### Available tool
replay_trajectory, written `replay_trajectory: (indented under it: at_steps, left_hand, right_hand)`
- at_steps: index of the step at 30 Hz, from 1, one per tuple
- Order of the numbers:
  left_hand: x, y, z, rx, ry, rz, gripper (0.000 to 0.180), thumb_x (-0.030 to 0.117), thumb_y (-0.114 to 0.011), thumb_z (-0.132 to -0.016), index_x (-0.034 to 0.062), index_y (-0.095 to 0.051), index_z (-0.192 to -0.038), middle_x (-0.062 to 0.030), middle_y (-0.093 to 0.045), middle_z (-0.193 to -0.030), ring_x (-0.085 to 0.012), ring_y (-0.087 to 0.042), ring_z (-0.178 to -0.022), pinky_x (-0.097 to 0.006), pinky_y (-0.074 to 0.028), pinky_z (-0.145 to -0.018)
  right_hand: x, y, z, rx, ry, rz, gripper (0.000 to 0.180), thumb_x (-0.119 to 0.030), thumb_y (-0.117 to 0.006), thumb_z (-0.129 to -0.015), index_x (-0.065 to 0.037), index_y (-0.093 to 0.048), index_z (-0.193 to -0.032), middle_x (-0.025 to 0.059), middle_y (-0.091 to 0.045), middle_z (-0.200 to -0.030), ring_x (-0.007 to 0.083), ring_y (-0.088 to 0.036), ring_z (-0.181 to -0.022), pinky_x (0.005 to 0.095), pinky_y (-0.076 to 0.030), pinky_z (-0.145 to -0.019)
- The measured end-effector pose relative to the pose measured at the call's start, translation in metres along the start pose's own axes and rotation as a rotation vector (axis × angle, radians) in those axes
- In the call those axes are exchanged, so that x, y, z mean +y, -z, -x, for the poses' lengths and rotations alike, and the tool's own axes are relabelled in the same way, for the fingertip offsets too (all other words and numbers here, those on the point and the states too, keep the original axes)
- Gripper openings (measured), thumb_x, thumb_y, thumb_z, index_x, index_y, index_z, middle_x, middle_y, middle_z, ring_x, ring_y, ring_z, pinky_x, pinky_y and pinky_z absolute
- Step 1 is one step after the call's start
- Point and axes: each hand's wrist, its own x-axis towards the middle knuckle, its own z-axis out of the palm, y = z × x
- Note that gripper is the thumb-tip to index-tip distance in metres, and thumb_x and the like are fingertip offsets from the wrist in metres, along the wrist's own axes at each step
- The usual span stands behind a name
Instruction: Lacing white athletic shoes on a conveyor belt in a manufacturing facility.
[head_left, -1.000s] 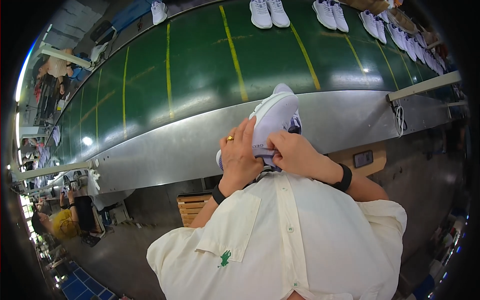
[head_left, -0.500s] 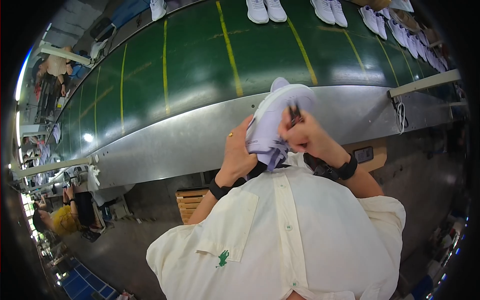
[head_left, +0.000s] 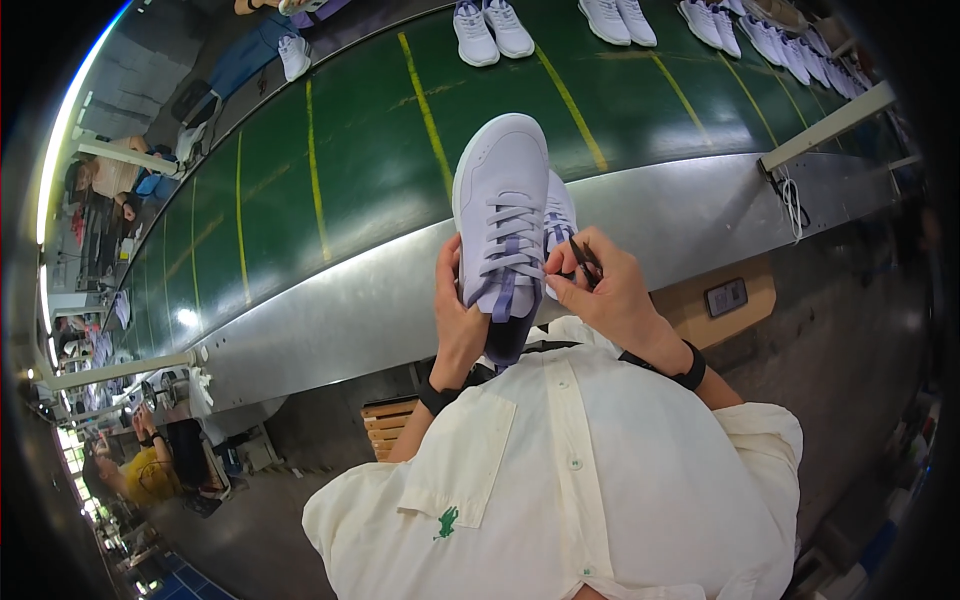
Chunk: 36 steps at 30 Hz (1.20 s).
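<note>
My left hand (head_left: 460,325) is closed round the heel side of a pale lilac sneaker (head_left: 503,165), which is held toe away with its laces facing up. Dark lining shows in the shoe's opening, and a purple pull tab lies at the tongue. In my right hand (head_left: 622,300) is a small black cutting tool (head_left: 587,262) that looks like thread snips. Thumb and forefinger of that hand pinch at the sneaker's right edge beside the laces; whether a thread is between them cannot be made out. A second sneaker (head_left: 559,205) shows partly behind the first.
A green conveyor belt (head_left: 370,140) with yellow cross lines runs beyond a metal ledge (head_left: 330,310). Pairs of white sneakers (head_left: 492,32) stand along its far side. A post (head_left: 830,125) with a white cable rises at right. Another person (head_left: 145,470) sits at far left.
The sneaker has turned from its side to laces up and moved slightly left. My right hand has gone from over its side to the lace edge. The second shoe shows more.
</note>
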Motion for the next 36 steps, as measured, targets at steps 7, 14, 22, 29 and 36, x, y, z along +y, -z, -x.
replay_trajectory:
  at_steps: [7,14,22,29,36]
  left_hand:
    - [-0.009,0.001,0.006,0.021,-0.036,-0.065,0.064,0.016,-0.063,-0.076,0.0016,-0.032,-0.129,-0.0167,-0.047,-0.12,-0.0231,-0.048,-0.11,-0.032,-0.038,-0.093]
    - [-0.007,0.006,0.013,-0.049,0.009,-0.099,0.066,0.018,-0.063,-0.075,0.0018,-0.031,-0.13,-0.0165,-0.049,-0.116,-0.0229,-0.05,-0.108,-0.032,-0.039,-0.091]
    - [-0.086,0.028,-0.014,0.087,0.133,-0.055,0.052,0.02,-0.052,-0.081,0.0008,-0.038,-0.127,-0.0105,-0.049,-0.118,-0.0187,-0.049,-0.106,-0.03,-0.039,-0.089]
    - [-0.204,0.035,-0.022,0.045,0.452,-0.244,0.056,0.017,-0.058,-0.078,-0.0007,-0.037,-0.127,-0.0155,-0.045,-0.122,-0.0238,-0.046,-0.11,-0.032,-0.035,-0.094]
    - [-0.157,0.005,-0.031,-0.032,-0.159,-0.779,0.062,0.002,-0.061,-0.073,0.0072,-0.036,-0.129,-0.0205,-0.043,-0.127,-0.0374,-0.041,-0.116,-0.04,-0.036,-0.095]
  right_hand:
    - [-0.015,0.0,0.005,-0.062,0.001,0.163,0.017,-0.004,-0.063,-0.072,-0.004,-0.05,-0.083,0.0001,-0.054,-0.07,0.0058,-0.041,-0.05,0.0219,-0.037,-0.048]
    - [-0.006,0.016,-0.009,-0.371,-0.261,-0.16,0.017,-0.001,-0.058,-0.067,-0.006,-0.048,-0.079,-0.0001,-0.049,-0.066,0.01,-0.045,-0.047,0.0265,-0.04,-0.041]
    - [0.069,0.034,-0.02,-0.103,-0.641,-0.542,0.016,-0.005,-0.06,-0.073,-0.008,-0.047,-0.082,0.0017,-0.051,-0.076,0.0029,-0.036,-0.044,0.0224,-0.041,-0.041]
    - [0.13,0.029,0.002,0.028,-0.698,-0.133,0.02,-0.007,-0.061,-0.072,-0.005,-0.052,-0.089,0.0023,-0.054,-0.08,0.0093,-0.053,-0.061,0.022,-0.046,-0.043]
    - [0.151,0.038,-0.01,0.129,-0.701,-0.083,0.021,-0.009,-0.059,-0.075,-0.004,-0.054,-0.094,0.0018,-0.053,-0.082,0.0093,-0.053,-0.062,0.0225,-0.047,-0.043]
